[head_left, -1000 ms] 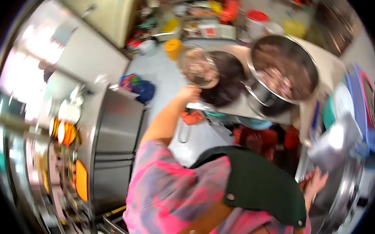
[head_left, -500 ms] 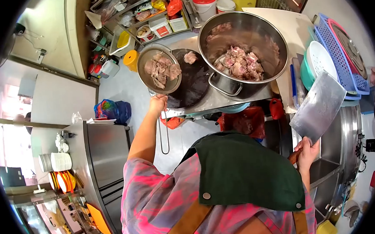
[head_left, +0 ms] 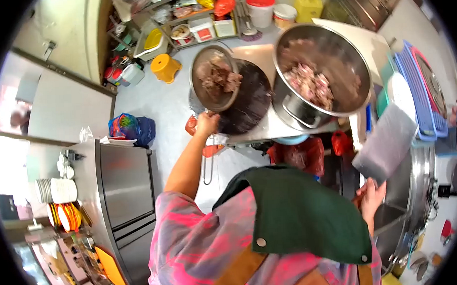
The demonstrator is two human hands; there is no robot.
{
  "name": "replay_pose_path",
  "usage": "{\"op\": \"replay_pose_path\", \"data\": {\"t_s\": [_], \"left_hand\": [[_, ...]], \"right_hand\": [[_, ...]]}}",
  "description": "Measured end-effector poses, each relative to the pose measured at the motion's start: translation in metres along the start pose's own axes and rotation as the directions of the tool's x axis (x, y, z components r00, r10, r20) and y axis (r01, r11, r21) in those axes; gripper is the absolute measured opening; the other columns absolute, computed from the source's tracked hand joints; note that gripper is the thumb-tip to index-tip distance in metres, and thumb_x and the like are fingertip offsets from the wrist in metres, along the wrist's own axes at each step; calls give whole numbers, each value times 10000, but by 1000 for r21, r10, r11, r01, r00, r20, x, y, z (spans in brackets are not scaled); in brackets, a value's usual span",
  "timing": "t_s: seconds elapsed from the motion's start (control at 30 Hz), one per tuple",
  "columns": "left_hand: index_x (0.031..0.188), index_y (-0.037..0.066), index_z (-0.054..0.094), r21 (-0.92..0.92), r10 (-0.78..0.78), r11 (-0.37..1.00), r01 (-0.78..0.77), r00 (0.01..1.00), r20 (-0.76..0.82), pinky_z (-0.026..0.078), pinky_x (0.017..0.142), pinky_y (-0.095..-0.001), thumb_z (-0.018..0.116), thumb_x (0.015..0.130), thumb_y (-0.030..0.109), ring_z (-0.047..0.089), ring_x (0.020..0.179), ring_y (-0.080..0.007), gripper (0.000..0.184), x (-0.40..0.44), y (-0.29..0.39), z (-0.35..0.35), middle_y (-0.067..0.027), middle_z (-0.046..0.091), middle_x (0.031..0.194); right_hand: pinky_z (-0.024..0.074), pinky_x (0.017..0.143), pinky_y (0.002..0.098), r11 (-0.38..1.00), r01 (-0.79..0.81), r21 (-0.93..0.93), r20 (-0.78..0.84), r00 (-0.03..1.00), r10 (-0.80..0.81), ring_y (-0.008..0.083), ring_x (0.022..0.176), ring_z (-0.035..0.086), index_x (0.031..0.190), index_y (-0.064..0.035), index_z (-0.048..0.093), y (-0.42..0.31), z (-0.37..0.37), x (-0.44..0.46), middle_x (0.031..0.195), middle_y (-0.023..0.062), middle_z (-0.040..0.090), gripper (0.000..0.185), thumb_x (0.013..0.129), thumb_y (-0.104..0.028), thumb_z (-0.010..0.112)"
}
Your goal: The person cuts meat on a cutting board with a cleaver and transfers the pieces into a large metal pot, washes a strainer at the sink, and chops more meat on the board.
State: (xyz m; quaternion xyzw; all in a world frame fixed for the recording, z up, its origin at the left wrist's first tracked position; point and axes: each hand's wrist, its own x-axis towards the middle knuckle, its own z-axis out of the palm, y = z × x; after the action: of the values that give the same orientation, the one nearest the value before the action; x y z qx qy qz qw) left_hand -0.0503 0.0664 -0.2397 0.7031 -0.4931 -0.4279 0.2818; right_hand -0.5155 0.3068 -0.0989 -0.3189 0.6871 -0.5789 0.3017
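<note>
My left hand is closed round the handle of a round metal strainer holding chunks of raw meat. The strainer is tilted over the left part of a dark round chopping board. In my right hand, the brown handle of a broad cleaver is gripped, its blade held up beside the counter at the right. A large steel pot stands to the right of the board, with more meat pieces at its bottom.
Right of the pot are a blue basket and a white colander. A red-lined bin sits below the counter edge. Steel sinks lie to my right. On the floor, a yellow stool stands beyond the strainer; a steel cabinet is at left.
The strainer is tipped more steeply. The meat piece that lay on the board no longer shows there. The view has shifted; the cleaver is still held up at the right.
</note>
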Motion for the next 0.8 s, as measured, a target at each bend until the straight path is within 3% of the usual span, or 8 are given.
{"op": "replay_pose_path", "data": {"t_s": [0.03,0.1,0.17,0.23,0.33,0.37,0.57,0.8], "left_hand": [[849,8,641,-115,-5,993,4,1000,-9,425,377,-310,584,805,113,476,396,-143,127,3,-5,4,-37,509,528],[887,26,645,-332,-52,940,79,995,90,450,380,-302,586,804,116,494,418,-139,136,26,-38,15,-35,526,564],[919,33,646,-253,17,967,-12,1000,19,466,379,-307,592,805,128,502,432,-130,158,16,-26,15,-30,514,572],[951,43,646,-225,14,974,-11,1000,11,505,485,-360,588,803,135,591,514,-233,184,12,-24,14,-99,592,627],[972,43,634,-66,223,969,-237,961,-164,503,652,-399,582,791,139,631,722,-350,212,12,-32,18,-182,643,764],[965,25,621,-60,163,983,-175,972,-172,462,771,-407,581,783,147,582,892,-386,223,9,-29,18,-216,626,878],[941,0,620,30,281,959,-282,931,-234,475,761,-401,579,796,146,598,873,-380,210,19,-33,14,-220,631,859],[953,-9,622,-92,172,977,-192,966,-192,482,764,-374,556,796,111,614,865,-368,208,31,-34,22,-212,643,873]], "right_hand": [[395,416,240,998,-45,-53,-41,998,42,109,448,452,1099,-16,398,-3,2,-2,611,51,500,246,883,-48,511],[388,409,233,1000,21,-10,-43,999,-21,100,444,448,1135,-14,399,1,5,-1,604,37,486,277,887,-61,514],[383,409,226,999,46,-8,-9,999,-46,92,442,440,1189,-21,406,2,6,0,593,22,463,329,884,-63,522],[374,407,223,998,53,13,7,999,-53,92,433,426,1204,-30,425,-5,18,-2,580,11,446,345,877,-56,531],[369,408,219,999,37,9,-34,999,-36,89,426,414,1189,-32,442,-14,28,-10,574,4,447,337,866,-41,538],[373,412,220,999,38,-9,-14,999,-38,88,437,421,1189,-30,443,-9,24,-8,603,10,469,339,864,-37,539],[397,434,230,999,31,-31,60,998,-29,92,461,436,1228,-24,410,4,29,-12,666,35,507,381,867,-35,532],[408,426,236,999,-20,27,30,999,19,90,473,442,1141,-21,428,-2,51,-28,643,35,507,298,865,-41,540]]}}
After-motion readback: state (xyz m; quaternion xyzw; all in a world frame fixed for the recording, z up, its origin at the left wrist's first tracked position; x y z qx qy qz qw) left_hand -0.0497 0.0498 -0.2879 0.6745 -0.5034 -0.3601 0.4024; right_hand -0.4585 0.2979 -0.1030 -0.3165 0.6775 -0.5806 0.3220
